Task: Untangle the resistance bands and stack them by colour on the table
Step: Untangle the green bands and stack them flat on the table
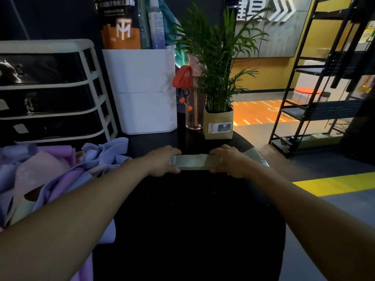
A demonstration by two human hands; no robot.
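You've got a pale green band [195, 162] stretched flat between both hands, out over the far middle of the black table [192, 216]. Your left hand [163, 161] grips its left end, thumb underneath at the near edge and fingers curled over the top. Your right hand [228, 161] grips the right end the same way, and more of the green band shows just past that hand toward the table's right rim. Whether the band touches the tabletop, you can't tell from here.

Off to your left sits the tangled pile of bands [50, 175], lilac, blue-violet and pink all knotted together, spilling under your left forearm.

Behind the band, a potted plant [218, 122] in a tan paper pot stands beside a pink bottle [193, 110] with an orange strap. Left of those is a white bin [142, 90], then a drawer unit [52, 92] with dark drawers.
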